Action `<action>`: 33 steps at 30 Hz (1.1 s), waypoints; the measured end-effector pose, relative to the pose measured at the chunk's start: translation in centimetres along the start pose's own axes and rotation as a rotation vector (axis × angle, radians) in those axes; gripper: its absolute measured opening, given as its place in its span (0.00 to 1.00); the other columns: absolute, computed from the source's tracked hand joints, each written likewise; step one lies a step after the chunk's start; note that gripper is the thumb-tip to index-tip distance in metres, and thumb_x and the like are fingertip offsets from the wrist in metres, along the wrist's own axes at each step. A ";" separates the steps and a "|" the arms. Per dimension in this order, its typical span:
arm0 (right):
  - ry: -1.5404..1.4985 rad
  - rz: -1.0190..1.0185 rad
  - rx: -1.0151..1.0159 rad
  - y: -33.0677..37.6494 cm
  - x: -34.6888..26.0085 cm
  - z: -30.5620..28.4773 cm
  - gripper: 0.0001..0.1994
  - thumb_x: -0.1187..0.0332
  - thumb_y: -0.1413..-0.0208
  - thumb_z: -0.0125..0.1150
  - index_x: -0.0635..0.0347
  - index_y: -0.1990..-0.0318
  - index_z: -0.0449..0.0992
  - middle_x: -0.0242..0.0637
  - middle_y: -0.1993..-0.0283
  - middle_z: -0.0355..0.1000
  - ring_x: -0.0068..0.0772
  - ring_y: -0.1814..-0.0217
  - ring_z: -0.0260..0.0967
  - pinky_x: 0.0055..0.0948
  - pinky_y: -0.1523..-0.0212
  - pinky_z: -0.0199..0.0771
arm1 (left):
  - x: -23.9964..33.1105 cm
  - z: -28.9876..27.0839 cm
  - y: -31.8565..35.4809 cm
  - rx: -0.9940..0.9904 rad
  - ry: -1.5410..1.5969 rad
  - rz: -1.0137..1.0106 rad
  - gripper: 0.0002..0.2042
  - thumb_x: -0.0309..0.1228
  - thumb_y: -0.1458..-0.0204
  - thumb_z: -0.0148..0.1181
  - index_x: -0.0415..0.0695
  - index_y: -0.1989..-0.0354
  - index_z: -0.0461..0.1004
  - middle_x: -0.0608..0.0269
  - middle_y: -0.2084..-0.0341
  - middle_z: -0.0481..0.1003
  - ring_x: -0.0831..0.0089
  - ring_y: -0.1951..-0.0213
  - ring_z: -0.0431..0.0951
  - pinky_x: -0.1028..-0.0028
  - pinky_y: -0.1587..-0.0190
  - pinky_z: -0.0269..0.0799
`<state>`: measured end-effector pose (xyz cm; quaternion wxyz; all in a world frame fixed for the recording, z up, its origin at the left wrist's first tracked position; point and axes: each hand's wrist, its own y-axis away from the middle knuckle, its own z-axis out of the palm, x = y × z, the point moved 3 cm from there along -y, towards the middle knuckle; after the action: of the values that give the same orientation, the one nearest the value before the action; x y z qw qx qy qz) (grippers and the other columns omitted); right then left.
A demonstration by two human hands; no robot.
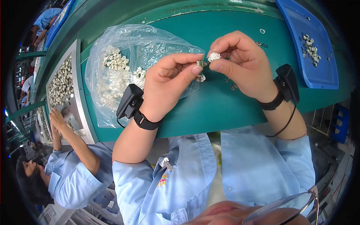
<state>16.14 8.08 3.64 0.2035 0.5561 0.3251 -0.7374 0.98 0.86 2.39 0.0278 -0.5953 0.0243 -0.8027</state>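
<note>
Between the thumb and forefinger of my right hand (240, 62) is a small white plastic part (214, 57). My left hand (168, 80) pinches a small metal piece (201, 63), brassy in colour, close beside the white part; whether the two touch I cannot tell. Just under my left fingertips shows another shiny metal bit (200, 78). Both hands are raised over the green table (210, 116). A clear plastic bag (108, 41) full of small white parts (115, 60) lies beside and behind my left hand.
A blue tray (326, 77) with white parts stands at the far right. One white ring (262, 31) and a few metal bits (234, 86) lie on the table. To the left, a co-worker's hands (57, 119) work at a metal-framed tray (83, 112) of parts.
</note>
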 end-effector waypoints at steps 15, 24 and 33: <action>0.161 -0.055 0.052 0.2 -0.5 0.8 0.07 0.78 0.55 0.62 0.63 0.67 0.72 0.34 0.68 0.71 0.22 0.65 0.68 0.18 0.67 0.68 | 0.2 -0.1 0.2 -0.005 -0.317 0.226 0.11 0.15 0.55 0.57 0.36 0.61 0.72 0.58 0.64 0.72 0.76 0.63 0.74 0.80 0.61 0.71; 0.178 -0.084 0.006 0.2 -0.5 0.4 0.08 0.81 0.54 0.59 0.63 0.65 0.71 0.37 0.61 0.67 0.25 0.59 0.66 0.21 0.61 0.68 | 0.2 -0.1 0.1 0.018 -0.173 0.148 0.11 0.15 0.55 0.57 0.36 0.62 0.72 0.58 0.63 0.71 0.75 0.62 0.74 0.79 0.61 0.71; 0.503 -0.302 -0.074 -0.1 -1.4 0.6 0.08 0.79 0.58 0.62 0.61 0.68 0.74 0.35 0.66 0.71 0.28 0.64 0.68 0.23 0.65 0.68 | 0.6 0.0 0.3 -0.001 -0.164 0.141 0.09 0.16 0.54 0.57 0.36 0.63 0.74 0.59 0.66 0.73 0.76 0.63 0.74 0.80 0.61 0.71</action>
<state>16.07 7.58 5.06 0.0247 0.6591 0.4709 -0.5859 0.81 0.48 2.94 0.0858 -0.6556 0.0642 -0.7475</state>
